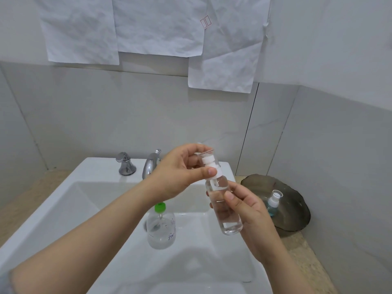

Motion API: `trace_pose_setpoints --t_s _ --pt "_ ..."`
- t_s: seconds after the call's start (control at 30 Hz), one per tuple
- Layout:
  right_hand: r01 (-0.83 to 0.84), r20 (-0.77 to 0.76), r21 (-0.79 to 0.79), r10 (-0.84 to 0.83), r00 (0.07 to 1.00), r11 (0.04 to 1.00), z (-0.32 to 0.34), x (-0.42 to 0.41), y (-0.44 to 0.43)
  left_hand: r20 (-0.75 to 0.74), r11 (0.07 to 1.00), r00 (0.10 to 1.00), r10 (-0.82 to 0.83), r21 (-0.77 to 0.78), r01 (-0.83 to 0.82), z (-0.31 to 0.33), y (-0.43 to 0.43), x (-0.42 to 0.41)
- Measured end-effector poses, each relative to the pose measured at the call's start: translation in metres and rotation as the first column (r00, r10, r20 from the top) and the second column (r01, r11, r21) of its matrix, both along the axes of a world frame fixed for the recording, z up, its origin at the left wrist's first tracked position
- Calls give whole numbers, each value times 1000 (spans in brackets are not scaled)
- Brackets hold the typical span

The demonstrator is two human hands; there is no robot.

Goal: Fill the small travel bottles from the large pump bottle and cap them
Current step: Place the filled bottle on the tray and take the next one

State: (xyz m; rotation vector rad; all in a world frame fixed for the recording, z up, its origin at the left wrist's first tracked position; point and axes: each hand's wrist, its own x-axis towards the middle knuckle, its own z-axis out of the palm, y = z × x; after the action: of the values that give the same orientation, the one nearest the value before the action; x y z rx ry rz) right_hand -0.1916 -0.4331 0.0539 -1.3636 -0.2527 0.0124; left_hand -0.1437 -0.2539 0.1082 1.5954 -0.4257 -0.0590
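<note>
Fingers and thumb of the left hand are curling round the white pump cap of the small travel bottle, pinching it at the neck. The right hand is gripping the clear body from behind, its thumb pressing on the front. The bottle is hanging above the sink with its long axis leaning slightly: cap up and toward the left hand, rounded base down and to the right. It is looking nearly full of clear liquid (the level seems to be sitting just under the neck), so this is probably the capping step, with the left hand placed to do the twisting. Whether the cap is already seated on its thread cannot be told. Room is lying open around both hands, and the faucet is standing just behind the left wrist. Below, a green-capped bottle is resting in the basin. A second small bottle holding blue liquid is sitting on a dark glass dish off to the right.
</note>
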Motion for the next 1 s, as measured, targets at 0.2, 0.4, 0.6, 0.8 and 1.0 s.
trace_pose_setpoints --t_s 0.2,0.4,0.6,0.8,1.0 --pt "49 35 -166 -44 998 985 0 3 -19 30 990 998 49 132 -52 -13 -15 1" --pt "463 105 -295 -453 885 836 -10 17 -75 26 975 990 136 175 -138 -23 -28 4" --pt "638 142 -482 -666 733 600 -41 53 -143 -36 970 993 109 221 -98 -46 -51 5" --pt "607 134 -613 -691 710 505 -62 73 -166 -86 967 990 110 239 -87 -65 -66 12" --pt "542 163 -740 -676 719 398 -77 82 -170 -104 964 989 107 254 -78 -75 -71 19"
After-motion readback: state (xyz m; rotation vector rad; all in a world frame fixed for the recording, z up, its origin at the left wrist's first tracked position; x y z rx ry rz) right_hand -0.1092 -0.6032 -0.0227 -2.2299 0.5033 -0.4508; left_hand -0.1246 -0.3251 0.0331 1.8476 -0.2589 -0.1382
